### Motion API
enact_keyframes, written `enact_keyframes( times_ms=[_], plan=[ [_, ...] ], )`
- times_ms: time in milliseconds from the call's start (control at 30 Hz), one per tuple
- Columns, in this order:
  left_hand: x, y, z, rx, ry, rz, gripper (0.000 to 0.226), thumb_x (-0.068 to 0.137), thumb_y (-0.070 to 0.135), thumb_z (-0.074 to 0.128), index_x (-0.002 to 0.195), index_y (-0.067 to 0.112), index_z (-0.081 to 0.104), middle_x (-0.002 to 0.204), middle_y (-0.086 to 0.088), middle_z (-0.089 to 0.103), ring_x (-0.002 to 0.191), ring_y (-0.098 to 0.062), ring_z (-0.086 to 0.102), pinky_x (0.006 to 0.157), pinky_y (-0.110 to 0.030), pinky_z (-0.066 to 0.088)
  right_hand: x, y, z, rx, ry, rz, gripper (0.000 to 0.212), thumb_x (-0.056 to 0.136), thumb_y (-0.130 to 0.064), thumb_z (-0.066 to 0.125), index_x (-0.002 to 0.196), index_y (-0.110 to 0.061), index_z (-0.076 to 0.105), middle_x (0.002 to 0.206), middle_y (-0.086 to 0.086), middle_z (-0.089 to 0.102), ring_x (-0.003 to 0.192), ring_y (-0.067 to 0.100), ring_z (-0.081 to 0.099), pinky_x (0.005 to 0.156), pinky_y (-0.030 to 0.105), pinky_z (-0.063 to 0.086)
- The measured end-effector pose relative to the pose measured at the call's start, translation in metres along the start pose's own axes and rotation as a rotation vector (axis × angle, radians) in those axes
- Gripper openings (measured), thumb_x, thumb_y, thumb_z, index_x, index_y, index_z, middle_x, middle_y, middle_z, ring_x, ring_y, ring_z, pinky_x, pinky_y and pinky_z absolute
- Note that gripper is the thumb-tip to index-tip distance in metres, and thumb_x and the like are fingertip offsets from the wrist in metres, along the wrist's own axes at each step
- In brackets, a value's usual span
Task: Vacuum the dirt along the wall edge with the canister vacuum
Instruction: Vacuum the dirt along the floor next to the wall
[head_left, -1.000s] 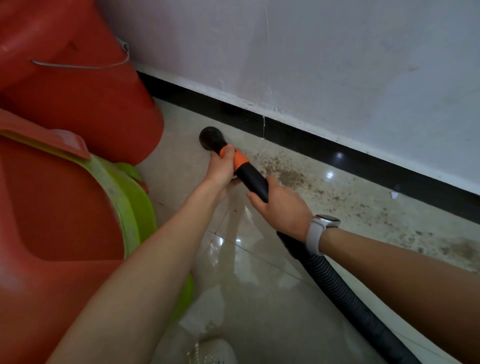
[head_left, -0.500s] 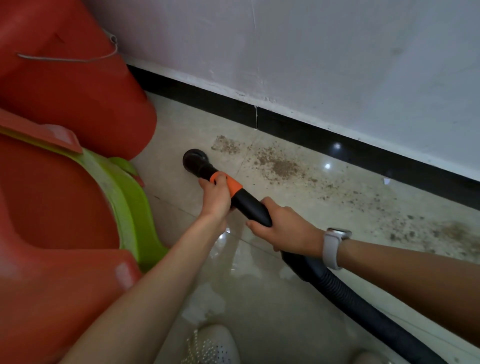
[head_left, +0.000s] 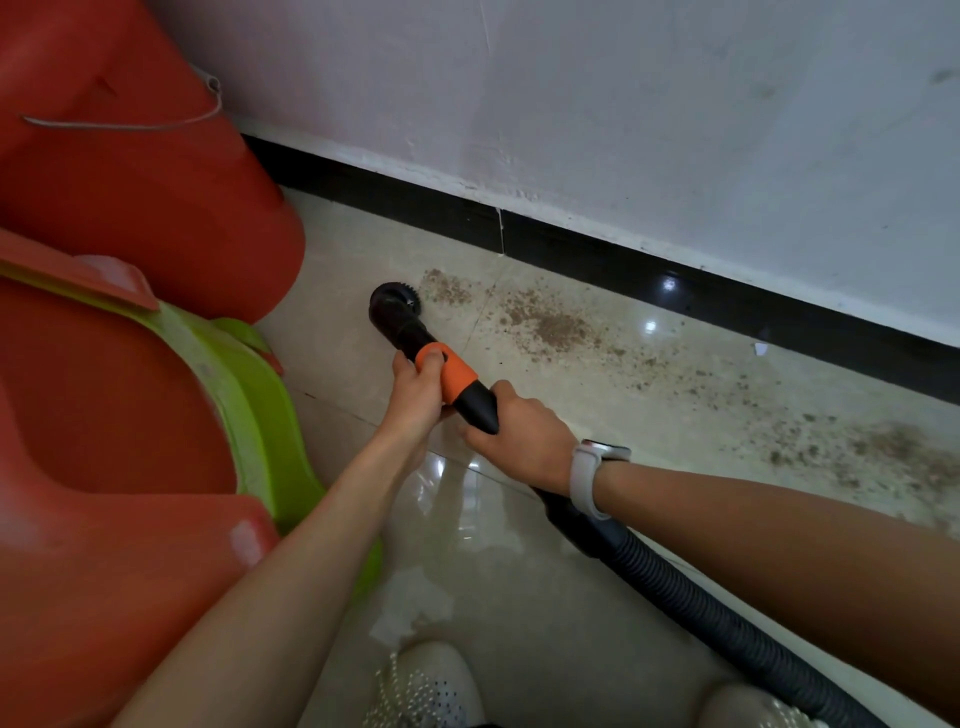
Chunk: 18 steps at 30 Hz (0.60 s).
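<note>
Under right hand, hose hidden, shoes cropped

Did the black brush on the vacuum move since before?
Yes. The brush head pulled back from the black baseboard toward the person, uncovering a dirt patch it now sits beside.

Big red plastic bucket with a thin wire handle sits in the left corner against the white painted wall. In front of it there's a lime-green plastic basin wedged in among more red plastic tubs. A glossy black baseboard runs along the beige tiled floor. White perforated shoes poke in at the bottom, plus a white-strapped smartwatch.
</note>
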<state>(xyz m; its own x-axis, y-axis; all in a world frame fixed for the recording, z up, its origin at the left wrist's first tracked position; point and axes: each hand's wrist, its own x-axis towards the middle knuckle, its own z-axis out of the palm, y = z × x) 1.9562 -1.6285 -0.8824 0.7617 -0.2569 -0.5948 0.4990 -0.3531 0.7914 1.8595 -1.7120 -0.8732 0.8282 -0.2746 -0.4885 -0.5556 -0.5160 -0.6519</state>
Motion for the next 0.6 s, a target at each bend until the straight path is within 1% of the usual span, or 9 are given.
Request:
enact_keyframes(
  times_ms=[100,167,200,267,333,400,433,500,600],
  plan=[
    [-0.002,-0.002,-0.003,0.0,-0.038,0.014,0.042,0.099,0.031,0.041,0.138,0.019,0.032,0.107,0.003,0.055,0.097,-0.012,0.058,0.081,-0.032,0.052,-0.001,0.003,0.003,-0.076,0.058,-0.042,0.031,0.092,-0.04,0.052,0.098,-0.016,0.034,0.069,-0.005,0.045,0.055,0.016,0.046,0.046,0.028,0.033],
    [-0.002,-0.006,-0.006,0.083,-0.028,0.043,0.044,0.099,0.037,0.04,0.14,0.02,0.035,0.124,-0.001,0.055,0.109,-0.015,0.057,0.092,-0.03,0.046,-0.001,0.006,0.001,-0.116,0.107,-0.057,0.03,0.093,-0.04,0.05,0.1,-0.016,0.035,0.067,-0.007,0.043,0.051,0.014,0.044,0.044,0.027,0.031],
    [0.0,-0.01,-0.008,0.178,0.008,0.053,0.05,0.099,0.04,0.039,0.144,0.019,0.032,0.136,-0.004,0.049,0.12,-0.019,0.051,0.1,-0.03,0.04,-0.001,0.007,-0.002,-0.125,0.13,-0.055,0.03,0.092,-0.041,0.05,0.099,-0.017,0.034,0.065,-0.007,0.042,0.05,0.013,0.044,0.043,0.026,0.03],
    [0.0,-0.023,-0.012,0.461,0.111,0.048,0.06,0.098,0.042,0.04,0.149,0.016,0.023,0.149,-0.01,0.033,0.135,-0.026,0.034,0.108,-0.035,0.029,-0.002,0.011,-0.007,-0.122,0.172,-0.038,0.03,0.091,-0.041,0.051,0.096,-0.019,0.032,0.064,-0.008,0.043,0.049,0.013,0.044,0.043,0.026,0.031],
    [-0.001,-0.037,-0.018,0.771,0.181,0.014,0.067,0.096,0.041,0.043,0.151,0.016,0.014,0.154,-0.013,0.02,0.141,-0.031,0.02,0.112,-0.043,0.022,-0.007,0.016,-0.009,-0.123,0.188,-0.014,0.03,0.09,-0.041,0.052,0.094,-0.02,0.031,0.063,-0.008,0.043,0.05,0.015,0.045,0.044,0.027,0.031],
    [0.0,-0.05,-0.024,0.965,0.162,-0.059,0.075,0.094,0.042,0.048,0.152,0.019,0.005,0.158,-0.01,0.006,0.144,-0.031,0.005,0.114,-0.047,0.015,-0.015,0.021,-0.009,-0.155,0.161,-0.004,0.03,0.09,-0.041,0.053,0.094,-0.02,0.031,0.064,-0.007,0.043,0.054,0.021,0.048,0.048,0.029,0.034],
    [0.0,-0.056,-0.026,1.022,0.131,-0.105,0.081,0.092,0.044,0.05,0.151,0.021,0.0,0.158,-0.009,-0.001,0.145,-0.031,-0.002,0.114,-0.049,0.013,-0.019,0.024,-0.008,-0.183,0.141,-0.008,0.031,0.089,-0.04,0.054,0.094,-0.02,0.031,0.065,-0.007,0.043,0.057,0.022,0.048,0.049,0.03,0.034],
    [0.003,-0.065,-0.03,1.058,0.075,-0.188,0.092,0.087,0.048,0.056,0.151,0.022,-0.005,0.158,-0.008,-0.012,0.145,-0.032,-0.009,0.115,-0.05,0.01,-0.024,0.029,-0.011,-0.227,0.115,-0.021,0.03,0.089,-0.04,0.054,0.094,-0.021,0.031,0.067,-0.004,0.045,0.058,0.023,0.047,0.046,0.028,0.029],
    [0.005,-0.074,-0.032,1.069,0.038,-0.225,0.097,0.086,0.046,0.06,0.15,0.021,-0.008,0.157,-0.008,-0.02,0.144,-0.033,-0.014,0.114,-0.052,0.009,-0.015,0.032,-0.023,-0.202,0.143,-0.003,0.028,0.088,-0.038,0.055,0.094,-0.021,0.033,0.066,-0.005,0.045,0.054,0.019,0.045,0.044,0.025,0.025]
  ],
)
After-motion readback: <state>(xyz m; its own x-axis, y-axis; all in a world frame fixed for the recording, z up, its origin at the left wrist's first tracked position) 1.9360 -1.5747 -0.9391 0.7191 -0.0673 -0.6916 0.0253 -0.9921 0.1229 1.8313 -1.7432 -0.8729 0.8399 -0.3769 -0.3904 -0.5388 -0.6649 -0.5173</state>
